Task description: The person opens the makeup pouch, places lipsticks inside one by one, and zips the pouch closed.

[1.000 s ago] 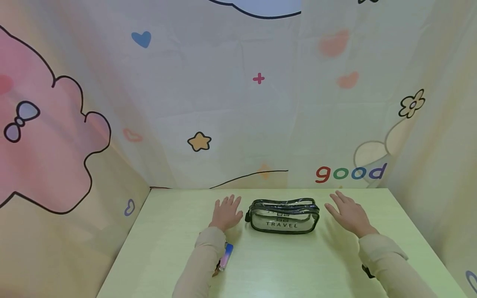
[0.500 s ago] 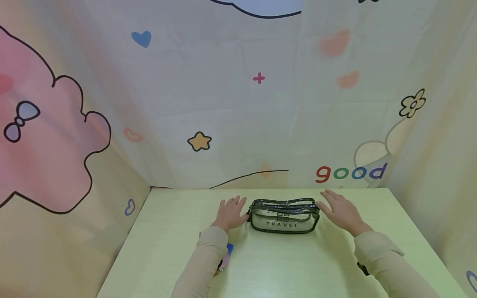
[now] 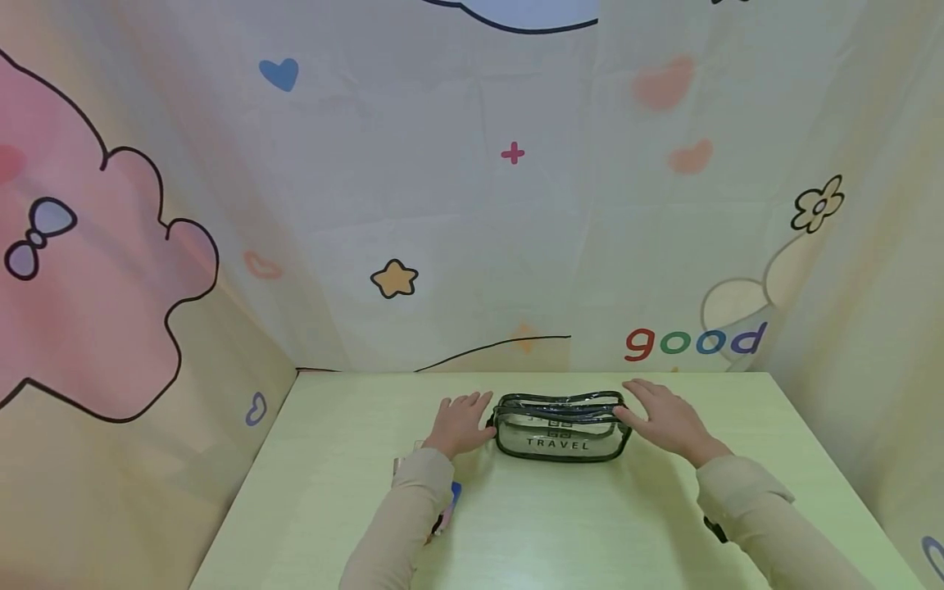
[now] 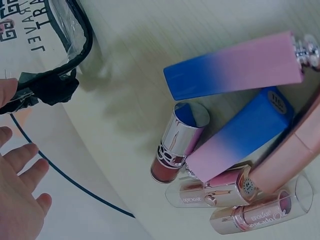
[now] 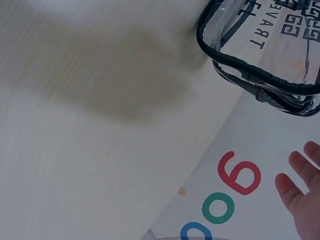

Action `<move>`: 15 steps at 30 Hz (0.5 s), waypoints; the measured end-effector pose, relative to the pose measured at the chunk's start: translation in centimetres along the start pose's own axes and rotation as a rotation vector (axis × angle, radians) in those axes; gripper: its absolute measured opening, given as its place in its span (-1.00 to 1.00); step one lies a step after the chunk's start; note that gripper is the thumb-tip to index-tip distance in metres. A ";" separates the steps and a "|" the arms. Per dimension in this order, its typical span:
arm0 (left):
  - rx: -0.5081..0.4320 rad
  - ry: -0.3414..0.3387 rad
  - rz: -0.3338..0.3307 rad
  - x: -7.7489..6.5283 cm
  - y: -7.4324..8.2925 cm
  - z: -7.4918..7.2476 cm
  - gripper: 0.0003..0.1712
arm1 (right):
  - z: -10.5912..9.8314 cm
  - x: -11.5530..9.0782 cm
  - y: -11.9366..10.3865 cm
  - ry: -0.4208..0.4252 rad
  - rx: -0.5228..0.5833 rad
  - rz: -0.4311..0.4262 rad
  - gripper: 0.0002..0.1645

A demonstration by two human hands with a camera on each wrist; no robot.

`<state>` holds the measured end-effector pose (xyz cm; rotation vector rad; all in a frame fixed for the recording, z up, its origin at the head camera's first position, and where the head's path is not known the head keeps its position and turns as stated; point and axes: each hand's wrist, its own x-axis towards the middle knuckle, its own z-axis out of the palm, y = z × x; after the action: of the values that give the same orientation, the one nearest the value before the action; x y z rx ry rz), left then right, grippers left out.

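Observation:
A clear travel pouch [image 3: 560, 445] with black piping and the word TRAVEL stands near the back of the table. My left hand [image 3: 460, 424] is at its left end, fingers spread, the thumb right at the black zipper tab. On the other side my right hand [image 3: 666, 419] has straight fingers, and its thumb overlaps the pouch's upper right corner. In the left wrist view the left thumb overlaps the black edge of the pouch [image 4: 86, 52], while the other fingers [image 4: 35, 175] extend past it. The right wrist view shows the right fingers [image 5: 287, 187] spread beside the pouch [image 5: 280, 55].
Several cosmetics lie by the left forearm: two blue-and-pink tubes [image 4: 235, 67], a silver-capped lip gloss [image 4: 180, 137], clear-cased lip tubes [image 4: 255, 217] and a rose-pink curved item [image 4: 292, 147]. A printed curtain [image 3: 472, 205] rises behind the table's back edge.
Both hands have moved inward to the pouch's two ends, the right one travelling left and the left one slightly right. The pouch has stayed in place.

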<state>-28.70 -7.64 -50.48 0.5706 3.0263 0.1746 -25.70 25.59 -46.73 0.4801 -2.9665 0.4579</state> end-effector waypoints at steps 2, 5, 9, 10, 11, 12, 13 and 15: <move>0.003 -0.002 -0.004 0.0 0.1 0.1 -0.27 | -0.1 0.1 -0.2 -0.009 -0.006 -0.009 -0.21; 0.005 -0.012 -0.015 0.2 0.1 0.3 -0.27 | -0.1 0.2 -0.5 -0.028 -0.014 -0.022 -0.20; -0.004 -0.029 -0.025 0.3 0.2 0.4 -0.27 | 0.0 0.4 -0.9 -0.040 -0.027 -0.047 -0.20; -0.004 -0.035 -0.027 0.3 0.2 0.5 -0.27 | 0.0 0.5 -0.9 -0.041 -0.031 -0.053 -0.20; -0.007 -0.037 -0.027 0.3 0.3 0.5 -0.27 | 0.0 0.5 -1.0 -0.043 -0.035 -0.059 -0.20; -0.008 -0.037 -0.026 0.3 0.3 0.6 -0.27 | 0.1 0.6 -1.0 -0.043 -0.038 -0.063 -0.21; -0.008 -0.040 -0.026 0.3 0.3 0.6 -0.28 | 0.1 0.6 -1.0 -0.045 -0.042 -0.065 -0.21; 0.000 -0.040 -0.024 0.3 0.3 0.7 -0.27 | 0.2 0.8 -1.1 -0.051 -0.050 -0.067 -0.22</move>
<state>-28.83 -7.14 -51.16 0.5309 2.9931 0.1602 -26.07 24.34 -46.47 0.5923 -2.9915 0.3699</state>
